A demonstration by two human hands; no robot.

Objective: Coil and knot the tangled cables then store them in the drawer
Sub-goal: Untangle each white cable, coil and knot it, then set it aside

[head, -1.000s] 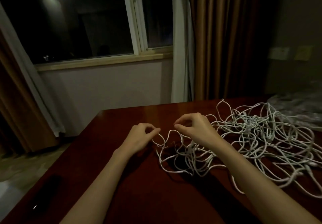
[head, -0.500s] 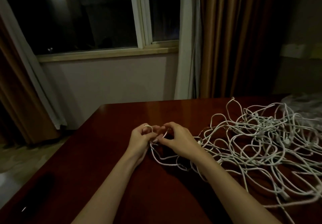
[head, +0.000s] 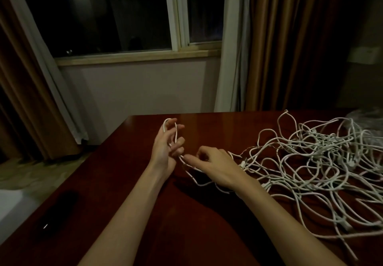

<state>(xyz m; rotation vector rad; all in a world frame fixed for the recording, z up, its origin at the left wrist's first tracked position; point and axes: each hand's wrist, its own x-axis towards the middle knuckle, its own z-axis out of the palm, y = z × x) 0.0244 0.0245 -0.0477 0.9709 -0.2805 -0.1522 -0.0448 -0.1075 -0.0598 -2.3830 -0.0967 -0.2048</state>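
Dark object (head: 57, 212): a small black thing, too dim to identify, lies near the left edge of the table, well apart from the work.

Table (head: 128, 185): dark red polished wood, running from the near left to the far right, under a night window with curtains on both sides.

Left hand (head: 165, 147): raised above the table with the palm turned toward the right. A white cable (head: 175, 135) loops over the upper fingers and runs down across the palm; the lower fingers curl in and grip it. The hand appears to serve as a form around which the cable is wound.

Right hand (head: 213, 166): just right of the left hand and lower, knuckles up. Its thumb and forefinger pinch the same cable where it leaves the left hand, probably to feed slack and keep the strand taut for the next turn.

Cable path: from the right hand's pinch the strand drops to the table, passes under the right wrist and joins the pile.

Cable pile (head: 310, 162): a loose white tangle spread over the right half of the table, still knotted together, with plugs here and there.

Progress: coiling looks barely begun; one loop on the hand.

Drawer: not in view.
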